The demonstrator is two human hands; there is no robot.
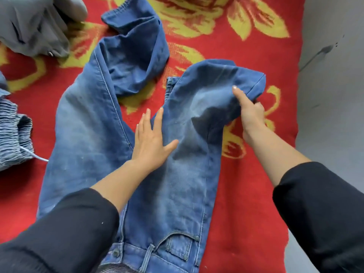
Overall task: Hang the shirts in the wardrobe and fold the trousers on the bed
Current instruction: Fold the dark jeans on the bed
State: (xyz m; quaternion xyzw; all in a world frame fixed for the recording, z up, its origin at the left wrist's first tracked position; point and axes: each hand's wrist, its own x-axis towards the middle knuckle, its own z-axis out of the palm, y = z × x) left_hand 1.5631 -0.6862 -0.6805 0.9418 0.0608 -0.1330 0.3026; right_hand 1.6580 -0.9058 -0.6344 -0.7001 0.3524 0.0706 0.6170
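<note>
Two legs of the jeans [177, 184] lie splayed apart on the bed [246, 174], waistband nearest you, and the step in hand looks like bringing one leg over the other. To do it well, use your left hand [151, 140] as a flat anchor at the inner seam. Lift the jeans' right leg by its lower end, shake out the bunched cloth and lay it seam to seam on the other leg, whose far end is crumpled back and wants straightening first. Your left hand is open, fingers straight and spread, palm down on the right leg's inner edge. Your right hand [250, 113] grips that leg near its hem: the forefinger lies along the top of the cloth while the other fingers curl under it, raising the fabric. A grey garment [33, 26] lies beyond the jeans' left leg, and a pale blue elasticated one [13, 131] near that leg's outer side.
</note>
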